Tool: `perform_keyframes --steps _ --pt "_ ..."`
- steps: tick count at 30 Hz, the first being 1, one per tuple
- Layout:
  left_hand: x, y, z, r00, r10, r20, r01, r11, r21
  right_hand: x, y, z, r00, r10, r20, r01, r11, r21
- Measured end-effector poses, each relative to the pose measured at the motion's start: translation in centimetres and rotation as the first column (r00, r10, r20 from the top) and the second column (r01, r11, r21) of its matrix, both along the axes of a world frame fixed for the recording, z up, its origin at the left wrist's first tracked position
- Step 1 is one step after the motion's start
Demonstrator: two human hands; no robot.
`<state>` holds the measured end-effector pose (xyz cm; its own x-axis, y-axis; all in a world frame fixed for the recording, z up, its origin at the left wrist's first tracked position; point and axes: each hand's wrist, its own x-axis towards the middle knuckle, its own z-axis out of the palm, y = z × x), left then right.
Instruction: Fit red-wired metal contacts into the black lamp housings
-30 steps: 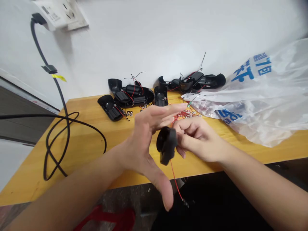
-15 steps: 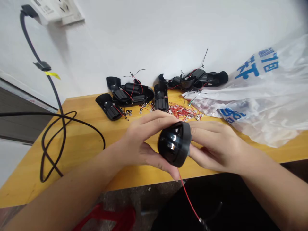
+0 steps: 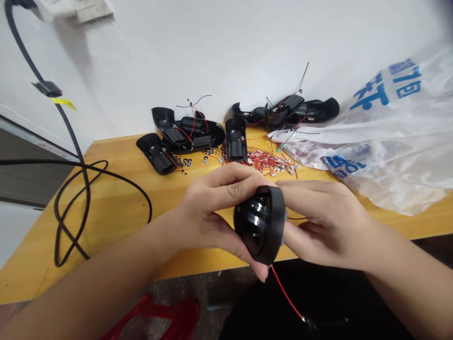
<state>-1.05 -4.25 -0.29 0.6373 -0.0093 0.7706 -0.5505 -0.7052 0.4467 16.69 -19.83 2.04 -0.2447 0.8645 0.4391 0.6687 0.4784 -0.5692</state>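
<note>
Where the wall meets the far left of the scene, a white wall fitting (image 3: 94, 10) sits at the top edge, and a blk cable (image 3: 71, 128) w/ a clip (image 3: 48, 89) and a yellow tag (image 3: 64, 103) runs down to lie in loose loops on the wooden table (image 3: 113, 226). A bit right, below the table's front edge, there's a red plastic item (image 3: 189, 311), partly cut off. Toward the back of the table, a heap of blk shells (image 3: 155, 153) w/ thin wires poking up sits beside small metal pieces (image 3: 187, 162).

Next comes the L hand (image 3: 215, 198): its fingers are curled around a domed blk part (image 3: 262, 222), thumb underneath, gripping it above the table's front edge. That part is tilted, shiny dome facing L, thick rim toward the R. Behind it stand an open blk shell (image 3: 236, 139) and, just R, a pile of red wires (image 3: 271, 160). A red wire (image 3: 284, 290) hangs from under the rim, over dark clothing (image 3: 318, 293).

The R hand (image 3: 325, 222) has its fingers closed on the rear side of the domed blk part, by a small grey piece (image 3: 284, 226); exact contact is partly hidden. Farther back, more shells (image 3: 318, 111) lean near the wall, and a clear plastic bag (image 3: 389, 156) w/ blue print spreads over the R end.
</note>
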Motion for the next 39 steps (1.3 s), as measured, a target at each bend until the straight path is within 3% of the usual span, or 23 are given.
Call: perform_keyframes --steps 8,12,19,22,25,27,32,35,37,39 --pt "0.0 -0.4 0.3 0.998 0.024 0.058 -0.028 0.998 0.063 -0.1 0.3 1.0 0.996 -0.02 -0.086 0.014 0.997 -0.075" --pt "-0.6 -0.8 0.5 0.995 0.097 0.0 -0.097 0.991 0.09 -0.2 0.3 1.5 0.996 -0.027 -0.085 0.018 0.995 -0.101" --pt "-0.5 -0.4 0.6 0.991 0.126 0.049 -0.131 0.981 0.144 0.0 1.0 1.3 0.96 -0.014 -0.278 -0.058 0.967 -0.249" --pt "-0.3 -0.6 1.0 0.981 0.179 0.074 -0.189 0.969 0.158 0.3 1.1 2.1 0.973 -0.116 -0.197 0.049 0.948 -0.314" --pt "-0.2 -1.0 1.1 0.983 0.169 0.076 -0.178 0.975 0.13 0.4 0.9 2.5 0.97 -0.223 -0.098 0.19 0.944 -0.269" --pt "-0.2 -1.1 0.9 0.989 0.134 0.068 -0.141 0.983 0.119 0.4 0.8 2.3 0.963 -0.243 -0.114 0.21 0.947 -0.244" --pt "0.0 -1.0 -0.1 0.999 0.044 -0.005 -0.044 0.999 0.007 0.8 1.0 1.2 0.953 -0.171 -0.251 0.069 0.926 -0.372" --pt "0.2 -1.4 -0.6 0.999 0.013 -0.033 -0.019 0.982 -0.186 1.0 1.2 0.5 0.926 -0.128 -0.354 -0.033 0.908 -0.417" --pt "0.2 -1.9 -0.9 0.997 -0.058 -0.042 0.038 0.925 -0.377 0.8 1.1 0.0 0.877 -0.094 -0.471 -0.134 0.893 -0.429" --pt "0.1 -2.4 -1.0 0.978 -0.196 -0.065 0.13 0.829 -0.543 0.1 1.0 -0.5 0.823 -0.045 -0.566 -0.227 0.888 -0.401"
